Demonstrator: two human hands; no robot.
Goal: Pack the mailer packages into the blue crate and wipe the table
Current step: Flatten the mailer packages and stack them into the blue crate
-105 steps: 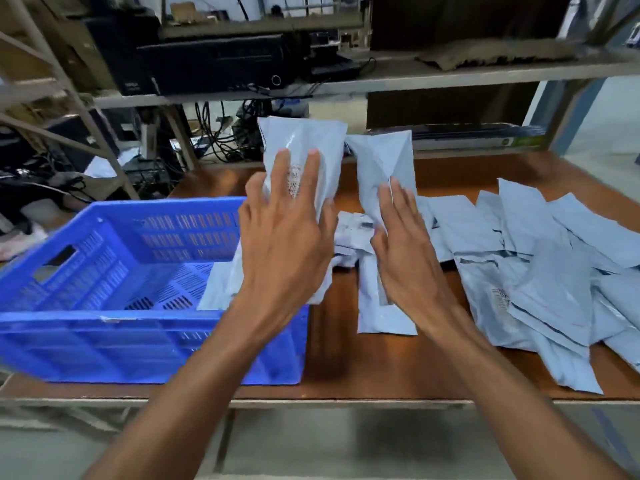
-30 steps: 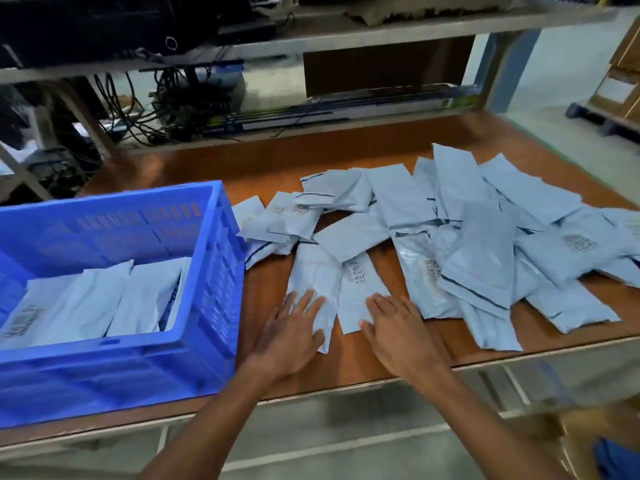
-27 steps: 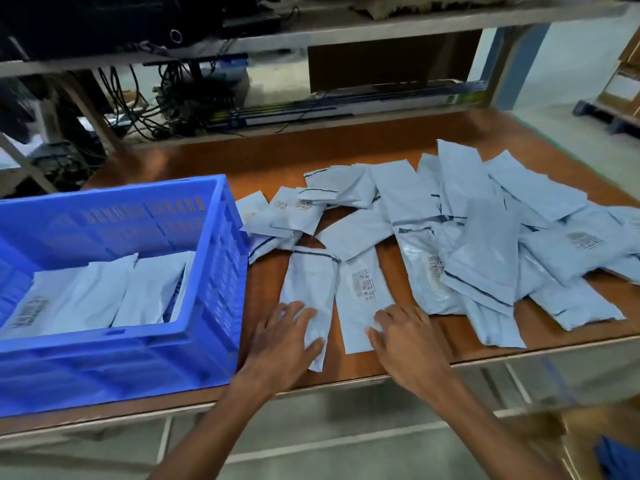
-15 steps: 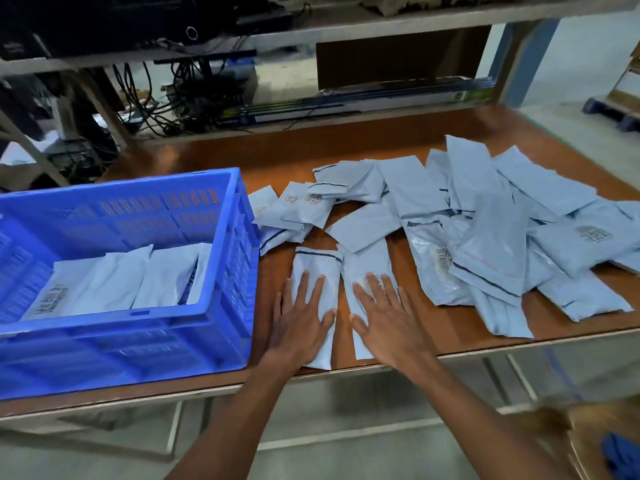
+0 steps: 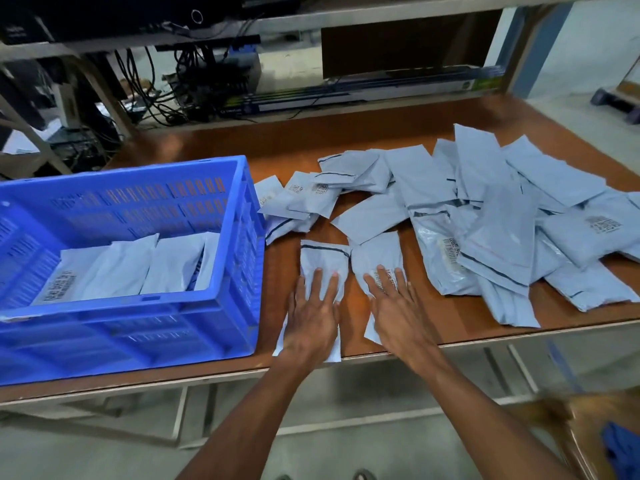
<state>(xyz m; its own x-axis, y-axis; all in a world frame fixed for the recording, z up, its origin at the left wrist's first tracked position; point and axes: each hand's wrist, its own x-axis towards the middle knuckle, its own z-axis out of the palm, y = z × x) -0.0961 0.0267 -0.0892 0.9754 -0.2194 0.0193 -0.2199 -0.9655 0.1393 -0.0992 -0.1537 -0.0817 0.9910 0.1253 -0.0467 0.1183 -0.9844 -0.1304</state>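
The blue crate [image 5: 221, 296] stands at the table's left with several grey mailer packages [image 5: 131, 268] lying inside. Two mailers lie side by side near the front edge. My left hand [image 5: 313, 318] rests flat with spread fingers on the left mailer [image 5: 323, 259], whose near end overhangs the table edge. On the right mailer [image 5: 377, 254] my right hand [image 5: 398, 306] lies flat, fingers apart, over its barcode label. Neither hand is closed around a mailer. A loose heap of mailers [image 5: 495, 223] covers the table's right half.
The brown table [image 5: 298, 143] has a metal front edge just under my wrists. Shelving with cables and black equipment [image 5: 194, 81] stands behind it. A blurred brown object with a blue thing [image 5: 620, 445] sits low at the right, below table height.
Earlier I held two mailers over the crate; they now lie inside it. Over the last second both hands have slid forward onto two mailers, which have shifted towards the front edge.
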